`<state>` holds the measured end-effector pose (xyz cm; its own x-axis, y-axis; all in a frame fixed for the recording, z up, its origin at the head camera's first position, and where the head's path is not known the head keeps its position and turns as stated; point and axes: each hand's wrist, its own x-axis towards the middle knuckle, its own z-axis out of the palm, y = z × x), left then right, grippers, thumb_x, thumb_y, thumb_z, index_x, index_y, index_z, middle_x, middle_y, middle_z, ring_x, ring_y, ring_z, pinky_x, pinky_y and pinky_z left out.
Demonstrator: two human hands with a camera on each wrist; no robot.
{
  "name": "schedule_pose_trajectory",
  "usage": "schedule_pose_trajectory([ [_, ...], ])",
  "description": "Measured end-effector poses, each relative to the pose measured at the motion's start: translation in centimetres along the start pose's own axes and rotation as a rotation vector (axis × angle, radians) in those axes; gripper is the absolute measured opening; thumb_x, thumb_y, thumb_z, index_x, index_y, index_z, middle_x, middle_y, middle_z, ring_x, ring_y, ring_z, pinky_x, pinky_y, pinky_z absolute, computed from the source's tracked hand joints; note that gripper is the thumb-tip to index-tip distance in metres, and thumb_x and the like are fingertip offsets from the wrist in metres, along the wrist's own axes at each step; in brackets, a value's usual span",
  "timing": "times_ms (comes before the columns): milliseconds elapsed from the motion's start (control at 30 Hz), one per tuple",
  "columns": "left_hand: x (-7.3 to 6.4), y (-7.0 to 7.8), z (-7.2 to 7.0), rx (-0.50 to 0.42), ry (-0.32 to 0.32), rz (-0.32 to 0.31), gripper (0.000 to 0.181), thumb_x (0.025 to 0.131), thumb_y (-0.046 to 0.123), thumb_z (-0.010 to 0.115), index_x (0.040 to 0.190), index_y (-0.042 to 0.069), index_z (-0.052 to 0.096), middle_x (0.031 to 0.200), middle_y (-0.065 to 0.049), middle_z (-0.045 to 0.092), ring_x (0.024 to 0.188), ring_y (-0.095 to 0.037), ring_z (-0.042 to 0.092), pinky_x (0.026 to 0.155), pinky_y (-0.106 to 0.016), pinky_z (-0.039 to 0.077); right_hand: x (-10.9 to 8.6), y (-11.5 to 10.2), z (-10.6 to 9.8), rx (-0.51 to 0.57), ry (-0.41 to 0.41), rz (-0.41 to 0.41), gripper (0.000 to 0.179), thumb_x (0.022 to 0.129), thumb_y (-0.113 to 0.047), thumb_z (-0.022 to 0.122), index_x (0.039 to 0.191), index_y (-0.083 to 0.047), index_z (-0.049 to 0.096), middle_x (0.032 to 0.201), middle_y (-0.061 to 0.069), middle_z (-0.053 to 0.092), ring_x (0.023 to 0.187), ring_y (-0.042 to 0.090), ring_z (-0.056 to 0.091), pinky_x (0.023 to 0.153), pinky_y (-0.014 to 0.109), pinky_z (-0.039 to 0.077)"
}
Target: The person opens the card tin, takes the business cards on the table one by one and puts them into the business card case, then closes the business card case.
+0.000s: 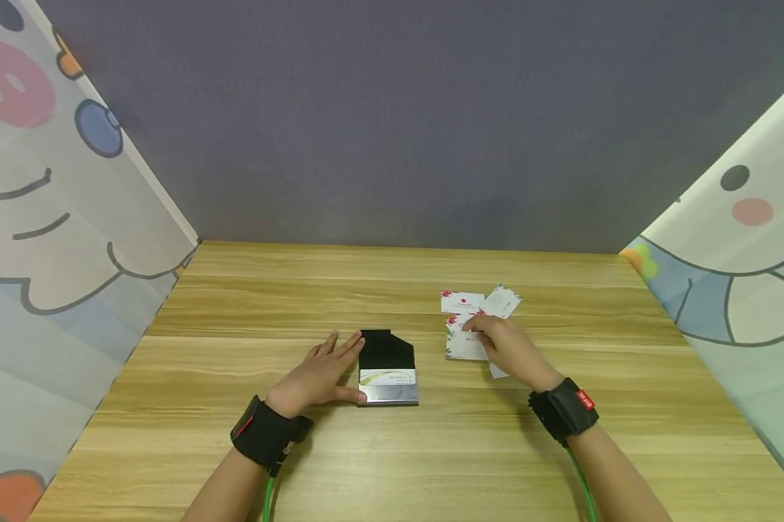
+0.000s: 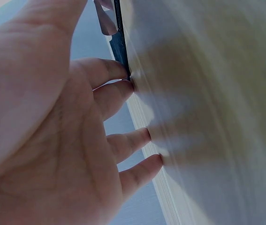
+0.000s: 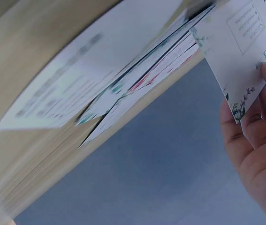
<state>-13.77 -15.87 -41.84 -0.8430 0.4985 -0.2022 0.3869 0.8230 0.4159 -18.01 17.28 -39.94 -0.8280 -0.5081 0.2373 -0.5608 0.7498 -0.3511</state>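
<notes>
My left hand (image 1: 315,380) spreads over the left side of an open business card holder (image 1: 386,352), fingertips at its black lid and thumb at its silver lower edge. White cards (image 1: 386,375) stick up from the holder's silver pocket. In the left wrist view, the left hand's fingers (image 2: 140,173) reach straight down to the tabletop and the holder's edge. My right hand (image 1: 517,357) is over a group of floral cards. The right wrist view shows it pinching a white business card (image 3: 238,51) with green leaf print, tilted up between thumb and fingers.
Beneath and around the right hand lie a red-flowered card (image 1: 462,301), an angled card (image 1: 501,301) and a front card (image 1: 465,348). Another card's corner (image 1: 498,371) shows under the hand. The wooden table (image 1: 392,464) meets a grey panel (image 1: 392,130) behind, with cartoon-printed sheets at both sides.
</notes>
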Motion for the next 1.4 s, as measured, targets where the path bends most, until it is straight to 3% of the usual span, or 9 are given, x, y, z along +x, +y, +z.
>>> schedule_pose_trajectory([
  [267, -0.1, -0.1, 0.1, -0.002, 0.001, 0.005, 0.093, 0.076, 0.052, 0.064, 0.146, 0.007, 0.023, 0.153, -0.008, 0.016, 0.138, -0.045, 0.008, 0.106, -0.062, 0.017, 1.0, -1.6, 1.3, -0.015, -0.009, -0.049, 0.028, 0.08, 0.013, 0.056, 0.1, -0.005, 0.065, 0.102, 0.009, 0.067, 0.099, 0.025, 0.063, 0.081, 0.038, 0.051],
  [900, -0.1, 0.1, 0.1, 0.0, -0.001, 0.008, 0.092, 0.076, 0.053, 0.063, 0.146, 0.007, 0.023, 0.153, -0.008, 0.016, 0.138, -0.045, 0.008, 0.106, -0.061, 0.017, 2.7, -4.6, 3.1, 0.002, 0.013, -0.143, 0.032, 0.08, 0.013, 0.054, 0.104, -0.006, 0.063, 0.103, 0.007, 0.066, 0.101, 0.021, 0.061, 0.084, 0.033, 0.05],
  [1233, 0.0, 0.2, 0.0, 0.001, 0.01, 0.007, 0.092, 0.075, 0.053, 0.064, 0.145, 0.007, 0.024, 0.153, -0.009, 0.017, 0.138, -0.045, 0.009, 0.105, -0.061, 0.019, 3.5, -6.5, 3.6, 0.065, -0.012, -0.179, 0.033, 0.082, 0.011, 0.053, 0.108, -0.007, 0.062, 0.106, 0.005, 0.066, 0.102, 0.019, 0.062, 0.086, 0.032, 0.05],
  [1400, 0.0, 0.2, 0.0, 0.015, 0.019, 0.012, 0.092, 0.075, 0.052, 0.064, 0.145, 0.006, 0.025, 0.153, -0.01, 0.019, 0.137, -0.046, 0.011, 0.105, -0.061, 0.021, 4.0, -7.3, 3.8, 0.114, 0.023, -0.221, 0.031, 0.083, 0.011, 0.052, 0.106, -0.006, 0.063, 0.104, 0.006, 0.067, 0.1, 0.018, 0.063, 0.085, 0.031, 0.051],
])
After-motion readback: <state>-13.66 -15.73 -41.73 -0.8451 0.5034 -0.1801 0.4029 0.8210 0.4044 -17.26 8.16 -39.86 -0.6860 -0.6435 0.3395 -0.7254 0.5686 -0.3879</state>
